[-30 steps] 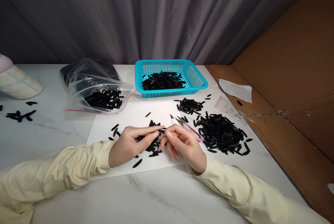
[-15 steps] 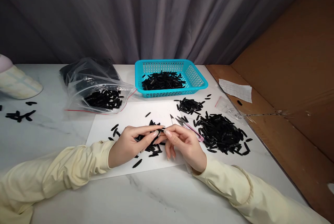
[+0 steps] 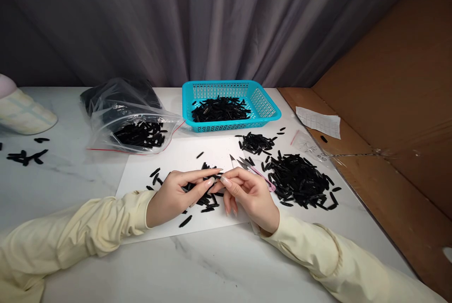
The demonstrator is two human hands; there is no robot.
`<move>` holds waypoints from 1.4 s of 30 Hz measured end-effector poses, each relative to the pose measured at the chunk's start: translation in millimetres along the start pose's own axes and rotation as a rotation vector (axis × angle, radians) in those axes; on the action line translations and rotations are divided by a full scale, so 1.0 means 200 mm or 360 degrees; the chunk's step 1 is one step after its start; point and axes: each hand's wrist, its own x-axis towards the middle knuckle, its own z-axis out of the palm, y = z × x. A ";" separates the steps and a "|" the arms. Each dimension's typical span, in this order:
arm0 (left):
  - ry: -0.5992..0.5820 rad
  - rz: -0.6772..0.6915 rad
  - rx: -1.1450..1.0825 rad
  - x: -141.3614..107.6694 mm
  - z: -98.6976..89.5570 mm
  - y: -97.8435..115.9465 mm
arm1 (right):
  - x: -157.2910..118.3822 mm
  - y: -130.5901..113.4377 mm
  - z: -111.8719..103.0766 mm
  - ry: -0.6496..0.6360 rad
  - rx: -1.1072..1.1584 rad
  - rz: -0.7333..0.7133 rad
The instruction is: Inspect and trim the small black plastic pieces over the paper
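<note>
Between my left hand [image 3: 183,193] and my right hand [image 3: 249,195] is a small, slim black piece [image 3: 216,178]. Both hands pinch it with thumb and fingers, the fingertips close together. Its exact kind does not show. Several like it lie loose under and around my hands on a white sheet [image 3: 141,220]; my fingers hide part of that heap. Just beyond my right hand rest small pink-handled thread snips [image 3: 259,173], blades toward the upper left. A large pile of black pieces [image 3: 300,180] is to their right, with a smaller pile [image 3: 257,143] behind.
A blue plastic basket [image 3: 229,126] at the back holds many black pieces. Left of it lies an open clear zip bag [image 3: 102,129] with more. At far left are a cup-like container [image 3: 26,110] and loose pieces [image 3: 28,157]. Cardboard [image 3: 388,105] with a paper slip [image 3: 318,122] borders the right.
My fingertips have shifted very slightly on the black piece, the right thumb moving a little to the left. Everything else stays where it was.
</note>
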 end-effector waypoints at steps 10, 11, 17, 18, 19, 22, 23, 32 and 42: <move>0.0004 -0.0036 0.0025 0.00 0.00 0.01 | 0.00 -0.01 0.00 -0.0008 0.0015 0.0028; 0.0000 -0.0041 0.0022 0.00 0.00 0.01 | 0.00 0.00 0.00 -0.0011 0.0017 0.0030; -0.0053 -0.0111 0.0019 0.00 0.00 0.00 | 0.00 0.00 0.00 -0.0026 0.0004 0.0001; -0.0050 -0.0111 0.0020 0.00 0.00 0.00 | 0.00 0.00 0.00 -0.0028 -0.0004 -0.0001; -0.0037 -0.0103 0.0019 0.00 0.00 0.00 | 0.00 0.00 0.00 -0.0030 -0.0011 -0.0003; 0.0017 -0.0072 0.0016 0.01 0.00 0.01 | 0.00 0.00 -0.01 -0.0039 -0.0022 -0.0016; 0.0030 -0.0061 0.0013 0.01 0.00 0.01 | 0.00 0.00 -0.01 -0.0042 -0.0019 -0.0020; 0.0009 -0.0032 -0.0009 0.00 0.00 0.02 | -0.01 -0.01 -0.01 -0.0070 -0.0002 -0.0043; -0.0018 0.0003 -0.0050 0.01 0.00 0.02 | -0.01 -0.02 -0.01 -0.0052 -0.0042 -0.0028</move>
